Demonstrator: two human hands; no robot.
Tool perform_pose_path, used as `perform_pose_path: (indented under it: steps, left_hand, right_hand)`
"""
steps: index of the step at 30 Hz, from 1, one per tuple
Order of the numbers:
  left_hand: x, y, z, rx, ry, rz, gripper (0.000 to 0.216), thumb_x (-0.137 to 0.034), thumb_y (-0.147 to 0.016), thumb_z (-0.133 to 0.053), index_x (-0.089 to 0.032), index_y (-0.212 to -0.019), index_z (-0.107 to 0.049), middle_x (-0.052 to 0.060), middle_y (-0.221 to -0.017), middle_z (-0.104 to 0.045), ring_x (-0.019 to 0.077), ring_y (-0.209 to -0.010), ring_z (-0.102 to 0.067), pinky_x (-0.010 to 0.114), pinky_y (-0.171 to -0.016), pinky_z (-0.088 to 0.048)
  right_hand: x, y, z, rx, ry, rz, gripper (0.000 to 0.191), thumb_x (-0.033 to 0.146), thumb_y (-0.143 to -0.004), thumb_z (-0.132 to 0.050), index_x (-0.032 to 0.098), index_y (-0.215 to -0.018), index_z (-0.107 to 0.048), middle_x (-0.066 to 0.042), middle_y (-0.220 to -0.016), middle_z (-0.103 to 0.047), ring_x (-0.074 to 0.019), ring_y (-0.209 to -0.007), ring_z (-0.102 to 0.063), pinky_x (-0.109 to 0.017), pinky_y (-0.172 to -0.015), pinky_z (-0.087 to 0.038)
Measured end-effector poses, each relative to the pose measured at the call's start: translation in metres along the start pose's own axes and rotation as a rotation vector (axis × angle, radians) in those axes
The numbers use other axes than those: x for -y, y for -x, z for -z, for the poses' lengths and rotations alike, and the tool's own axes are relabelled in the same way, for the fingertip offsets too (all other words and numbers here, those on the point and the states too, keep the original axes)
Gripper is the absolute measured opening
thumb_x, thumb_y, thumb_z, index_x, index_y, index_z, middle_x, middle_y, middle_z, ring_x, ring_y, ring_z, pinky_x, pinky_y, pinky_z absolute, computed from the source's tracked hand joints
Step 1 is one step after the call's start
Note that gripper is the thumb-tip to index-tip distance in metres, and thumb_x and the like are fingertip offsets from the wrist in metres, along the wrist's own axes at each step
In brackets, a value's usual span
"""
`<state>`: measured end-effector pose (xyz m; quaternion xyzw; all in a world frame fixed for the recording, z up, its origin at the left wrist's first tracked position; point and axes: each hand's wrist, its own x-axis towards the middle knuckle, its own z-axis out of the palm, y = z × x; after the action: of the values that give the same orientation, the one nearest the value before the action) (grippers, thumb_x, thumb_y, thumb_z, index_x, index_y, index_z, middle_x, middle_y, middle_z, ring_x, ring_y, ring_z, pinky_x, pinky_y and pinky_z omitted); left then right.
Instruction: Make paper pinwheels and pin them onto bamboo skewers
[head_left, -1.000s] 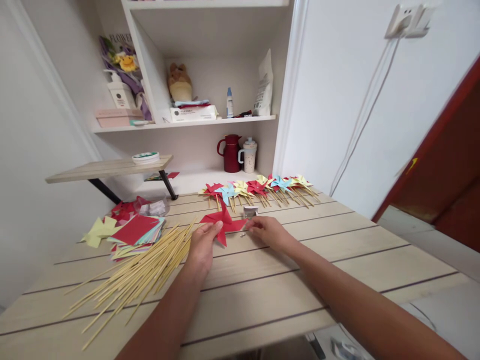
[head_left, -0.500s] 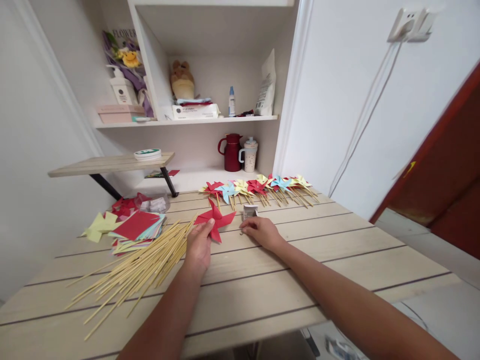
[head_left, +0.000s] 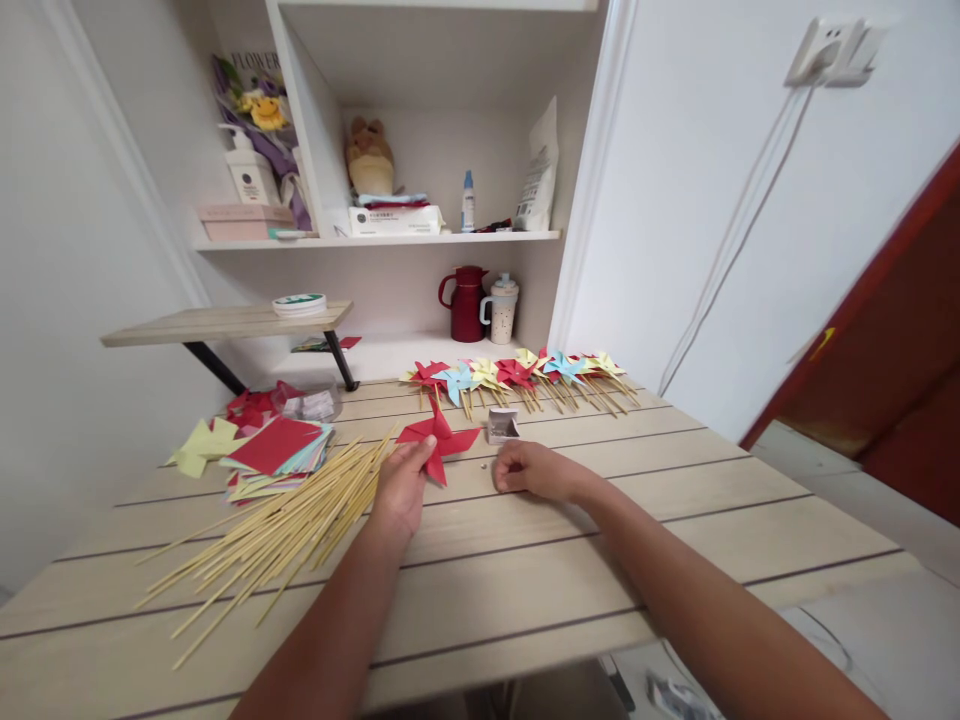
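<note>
My left hand (head_left: pixel 405 482) pinches a red paper pinwheel (head_left: pixel 442 440) by its lower left, thumb on top, with the blades facing up. To its right, my right hand (head_left: pixel 531 472) rests low over the table with fingers curled together; whatever is between the fingertips is hidden. Just left of those fingertips lies a tiny metallic piece (head_left: pixel 484 466), too small to name. Behind the right hand stands a small open box (head_left: pixel 502 425) with its contents barely visible. Thin wooden sticks (head_left: pixel 300 530) lie in a loose heap left of my left hand.
Finished pinwheels on sticks (head_left: pixel 517 375) line the table's back edge. A stack of coloured paper squares (head_left: pixel 277 450) lies at left beside a clear plastic container (head_left: pixel 315 403). A small raised shelf (head_left: pixel 225 322) stands behind. A red jug (head_left: pixel 468 305) and a cup (head_left: pixel 501 310) stand in the cabinet.
My right hand has drawn back slightly right and down from the tiny metallic piece, its fingers curling more. The left hand with the pinwheel has shifted little.
</note>
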<state>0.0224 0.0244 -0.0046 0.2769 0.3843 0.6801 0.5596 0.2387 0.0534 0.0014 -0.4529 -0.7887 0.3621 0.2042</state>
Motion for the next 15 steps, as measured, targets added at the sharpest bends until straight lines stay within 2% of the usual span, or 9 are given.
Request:
perform_pose_path:
  steps: [2,7,11,15]
  left_hand:
    - [0.0008,-0.0004,0.0008,0.017,-0.011,0.008,0.022,-0.021,-0.057,-0.088,-0.012,-0.068,-0.071,0.006,-0.072,-0.072,0.0131,-0.068,-0.067,0.023,-0.071,-0.052]
    - [0.0011,-0.0003,0.0016,0.048,-0.037,0.028,0.023,-0.022,-0.058,-0.088,-0.013,-0.073,-0.073,0.008,-0.077,-0.074,0.0153,-0.073,-0.068,0.026,-0.074,-0.053]
    - [0.0005,-0.0003,0.0016,0.062,-0.053,0.033,0.023,-0.023,-0.057,-0.088,-0.013,-0.072,-0.073,0.008,-0.077,-0.075,0.0153,-0.074,-0.068,0.026,-0.074,-0.053]
    - [0.0002,-0.0001,0.0013,0.065,-0.062,0.029,0.025,-0.024,-0.056,-0.089,-0.013,-0.072,-0.074,0.008,-0.077,-0.075,0.0147,-0.073,-0.067,0.025,-0.072,-0.053]
  right_hand:
    - [0.0026,0.0008,0.0014,0.015,0.002,-0.005,0.004,0.019,-0.066,-0.067,0.019,-0.063,-0.069,-0.001,-0.067,-0.067,-0.0145,-0.063,-0.055,-0.024,-0.06,-0.039]
    - [0.0033,-0.0027,-0.002,-0.004,-0.011,-0.039,0.015,0.029,-0.064,-0.073,0.019,-0.061,-0.063,0.003,-0.06,-0.058,-0.0126,-0.058,-0.048,-0.024,-0.055,-0.033]
    - [0.0013,-0.0029,-0.004,-0.006,-0.064,-0.039,0.014,0.028,-0.065,-0.071,0.018,-0.063,-0.061,0.003,-0.062,-0.058,-0.0117,-0.058,-0.048,-0.023,-0.056,-0.035]
    - [0.0009,-0.0028,-0.006,-0.01,-0.118,-0.033,0.005,0.022,-0.068,-0.063,0.017,-0.07,-0.064,0.001,-0.068,-0.062,-0.0114,-0.06,-0.05,-0.023,-0.057,-0.036]
